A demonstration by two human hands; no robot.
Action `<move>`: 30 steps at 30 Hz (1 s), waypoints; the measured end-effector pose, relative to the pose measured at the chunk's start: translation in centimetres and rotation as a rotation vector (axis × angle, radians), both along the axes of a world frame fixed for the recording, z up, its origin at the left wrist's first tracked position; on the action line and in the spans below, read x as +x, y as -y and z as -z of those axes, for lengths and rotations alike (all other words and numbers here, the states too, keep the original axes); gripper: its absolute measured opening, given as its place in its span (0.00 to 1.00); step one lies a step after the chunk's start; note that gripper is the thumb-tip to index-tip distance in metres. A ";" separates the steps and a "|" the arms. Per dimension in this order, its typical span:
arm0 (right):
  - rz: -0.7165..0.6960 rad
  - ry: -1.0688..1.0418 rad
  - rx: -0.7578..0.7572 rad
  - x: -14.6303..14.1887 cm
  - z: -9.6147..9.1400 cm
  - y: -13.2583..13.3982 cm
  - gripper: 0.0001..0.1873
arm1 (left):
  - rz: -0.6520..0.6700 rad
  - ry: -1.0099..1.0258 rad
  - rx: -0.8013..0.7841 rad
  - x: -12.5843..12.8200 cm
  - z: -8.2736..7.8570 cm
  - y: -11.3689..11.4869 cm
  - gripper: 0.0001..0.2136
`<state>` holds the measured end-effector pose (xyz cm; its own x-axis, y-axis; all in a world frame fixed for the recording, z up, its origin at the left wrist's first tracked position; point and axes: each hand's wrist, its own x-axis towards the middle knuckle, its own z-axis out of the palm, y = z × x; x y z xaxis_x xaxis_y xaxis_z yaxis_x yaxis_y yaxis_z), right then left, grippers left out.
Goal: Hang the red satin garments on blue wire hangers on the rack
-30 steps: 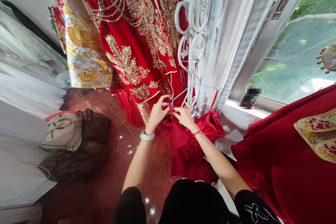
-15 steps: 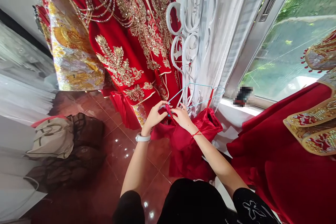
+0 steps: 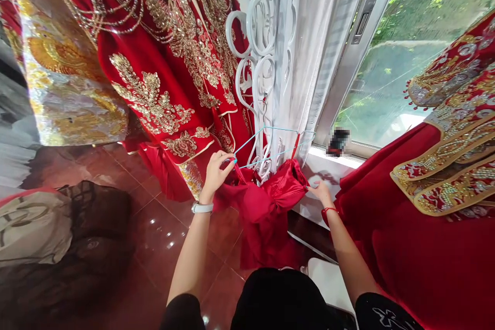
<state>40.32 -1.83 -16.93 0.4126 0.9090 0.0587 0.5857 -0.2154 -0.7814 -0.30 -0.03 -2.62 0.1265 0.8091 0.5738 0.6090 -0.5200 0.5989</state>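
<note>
A red dress [image 3: 266,201] with a satin bodice hangs from a thin light-blue wire hanger [image 3: 247,140] in front of me. My left hand [image 3: 217,172] pinches the hanger's left end, where a red strap loops over. On the other side, a second strap rises to the hanger's right part. My right hand [image 3: 322,193] is at the bodice's right edge, its fingertips closed on the fabric there. The skirt falls in dark red folds below.
A red jacket [image 3: 174,56] with gold embroidery hangs behind, beside a white scrollwork stand [image 3: 261,51]. Red embroidered garments [image 3: 436,175] hang at right near the window [image 3: 406,72]. A beige bag [image 3: 34,227] lies at left; a white seat [image 3: 328,281] stands below.
My right hand has left the strap beside my left hand and moved right to the bodice's edge. My left hand stays at the hanger's left end. The view has shifted right.
</note>
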 end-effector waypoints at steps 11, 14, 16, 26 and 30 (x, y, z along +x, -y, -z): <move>0.051 -0.451 -0.112 2.6 -0.8 1.8 0.10 | 0.066 0.058 -0.027 -0.5 -0.4 -0.6 0.05; -0.021 -0.791 -0.033 3.8 -2.4 2.5 0.10 | 0.055 0.082 -0.016 -0.5 -0.4 -0.9 0.05; -0.074 -1.064 0.033 3.8 -3.3 3.0 0.09 | 0.063 0.103 -0.023 -0.6 -0.5 -1.0 0.05; 0.002 -0.855 0.732 1.5 -8.8 1.5 0.21 | 0.128 0.179 -0.039 -1.4 -0.6 -1.6 0.07; -0.085 -0.639 0.723 1.7 -12.7 -0.9 0.22 | 0.125 0.179 -0.045 -1.4 -0.5 -1.9 0.07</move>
<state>42.05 -0.92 -4.20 0.4951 0.7696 0.4033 -0.0040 0.4662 -0.8847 -1.70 1.90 -2.15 0.1263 0.8187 0.5601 0.4236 -0.5551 0.7159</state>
